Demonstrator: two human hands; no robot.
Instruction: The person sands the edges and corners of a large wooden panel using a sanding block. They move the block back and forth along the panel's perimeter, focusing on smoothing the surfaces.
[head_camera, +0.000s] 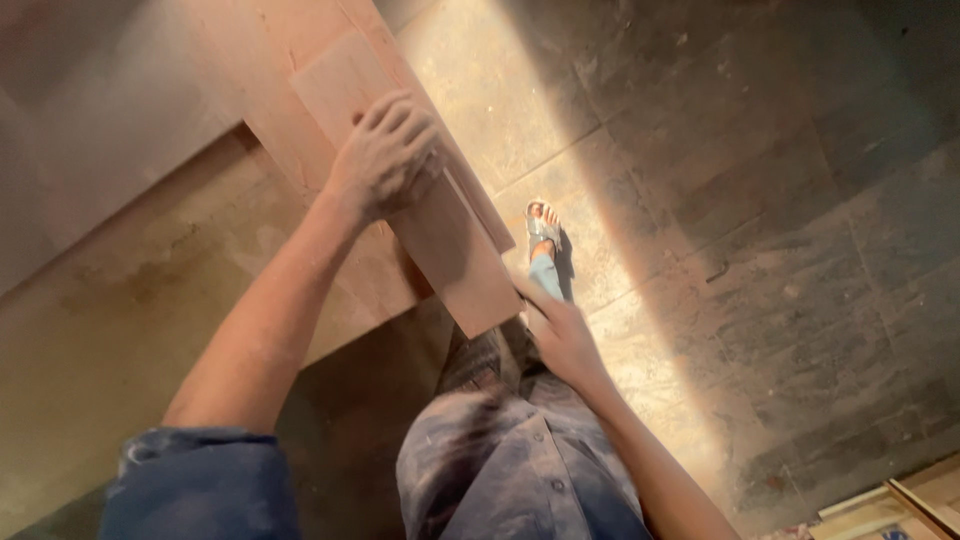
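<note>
Fingers of the left hand (385, 155) curl down over the top of a narrow wooden board (420, 190), pressing it flat, while the right hand (560, 335) grips the board's near end from below. The board lies on larger plywood sheets (250, 70), its near end overhanging their edge. Beyond, a sandalled foot (543, 225) stands on the stone floor (780, 200) in a strip of sunlight.

A single head-worn camera looks steeply down from above the person's chest, close to the body. It faces the wooden boards (300, 60) at upper left and the stone floor (780, 200) at right, both forearms reaching away from the lens.
</note>
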